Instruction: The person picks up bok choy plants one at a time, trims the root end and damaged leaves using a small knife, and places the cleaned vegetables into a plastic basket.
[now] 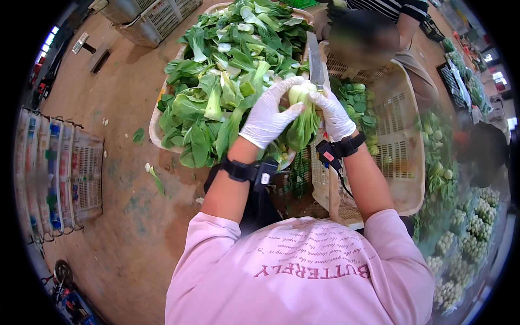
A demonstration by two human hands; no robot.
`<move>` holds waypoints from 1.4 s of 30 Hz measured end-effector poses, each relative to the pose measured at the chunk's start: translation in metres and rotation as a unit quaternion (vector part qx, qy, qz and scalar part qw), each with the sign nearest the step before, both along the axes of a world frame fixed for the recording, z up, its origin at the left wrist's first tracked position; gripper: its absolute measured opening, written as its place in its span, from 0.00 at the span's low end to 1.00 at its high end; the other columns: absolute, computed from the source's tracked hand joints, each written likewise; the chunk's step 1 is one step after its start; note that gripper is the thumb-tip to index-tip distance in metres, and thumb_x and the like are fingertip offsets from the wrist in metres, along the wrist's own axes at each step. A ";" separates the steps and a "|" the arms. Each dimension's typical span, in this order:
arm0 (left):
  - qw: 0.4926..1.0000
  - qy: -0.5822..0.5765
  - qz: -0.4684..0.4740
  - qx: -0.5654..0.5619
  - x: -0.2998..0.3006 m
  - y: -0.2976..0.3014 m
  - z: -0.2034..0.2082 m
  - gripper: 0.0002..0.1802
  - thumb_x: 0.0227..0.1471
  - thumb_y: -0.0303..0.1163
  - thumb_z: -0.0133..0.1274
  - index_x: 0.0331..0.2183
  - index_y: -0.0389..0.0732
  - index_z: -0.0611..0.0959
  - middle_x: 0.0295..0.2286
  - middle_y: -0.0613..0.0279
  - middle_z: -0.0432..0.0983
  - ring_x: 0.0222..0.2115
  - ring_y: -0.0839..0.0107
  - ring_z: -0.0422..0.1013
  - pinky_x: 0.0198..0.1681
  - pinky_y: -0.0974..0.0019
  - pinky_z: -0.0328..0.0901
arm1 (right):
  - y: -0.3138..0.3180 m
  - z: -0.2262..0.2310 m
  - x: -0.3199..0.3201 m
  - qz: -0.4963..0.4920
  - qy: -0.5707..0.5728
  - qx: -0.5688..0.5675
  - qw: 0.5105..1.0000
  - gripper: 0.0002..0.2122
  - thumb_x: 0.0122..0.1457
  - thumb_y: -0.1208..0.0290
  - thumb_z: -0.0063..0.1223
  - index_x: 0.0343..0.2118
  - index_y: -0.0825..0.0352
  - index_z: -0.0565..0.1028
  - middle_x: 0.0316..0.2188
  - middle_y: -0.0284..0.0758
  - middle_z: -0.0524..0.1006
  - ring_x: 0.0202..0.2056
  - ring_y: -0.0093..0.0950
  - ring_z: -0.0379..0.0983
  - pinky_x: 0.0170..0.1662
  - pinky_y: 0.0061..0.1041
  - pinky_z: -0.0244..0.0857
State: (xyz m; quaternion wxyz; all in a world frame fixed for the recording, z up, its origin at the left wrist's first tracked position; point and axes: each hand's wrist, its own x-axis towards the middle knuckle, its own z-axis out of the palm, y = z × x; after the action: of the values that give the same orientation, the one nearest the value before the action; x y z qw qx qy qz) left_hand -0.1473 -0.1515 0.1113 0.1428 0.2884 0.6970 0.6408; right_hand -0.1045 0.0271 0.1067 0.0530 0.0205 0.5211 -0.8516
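My left hand (272,112), in a white glove, is closed round a head of bok choy (302,130) with its pale base up and its leaves hanging down. A knife (314,60) rises from my gloved right hand (334,115), its blade pointing away from me. The knife's handle is mostly hidden by the fingers. My right thumb side touches or nearly touches the bok choy's base. Beneath and beyond my hands, loose bok choy (213,97) is heaped in a pale crate (154,125).
To the right stands a pale plastic crate (414,146) with some bok choy (355,103) in it. A person (409,27) sits just beyond it. Bagged vegetables (460,244) lie at far right. Stacked crates (86,168) stand left. Leaf scraps (156,179) litter the floor.
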 end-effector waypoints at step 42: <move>0.802 -0.433 -0.173 0.373 -0.016 -0.048 -0.011 0.34 0.57 0.55 0.37 0.50 0.35 0.73 0.38 0.47 0.77 0.21 0.59 0.76 0.20 0.66 0.72 | -0.028 0.037 -0.063 0.199 0.031 0.134 0.970 0.22 0.59 0.57 0.53 0.52 0.65 0.68 0.26 0.26 0.72 0.16 0.10 0.60 0.13 0.10 0.48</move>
State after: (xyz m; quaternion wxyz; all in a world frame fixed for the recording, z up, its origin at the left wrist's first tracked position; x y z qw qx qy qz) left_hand -0.1631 -0.1992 0.1004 0.4199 0.1280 0.2082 0.8740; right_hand -0.1677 -0.0006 0.1442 0.2018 -0.1026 0.6253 -0.7468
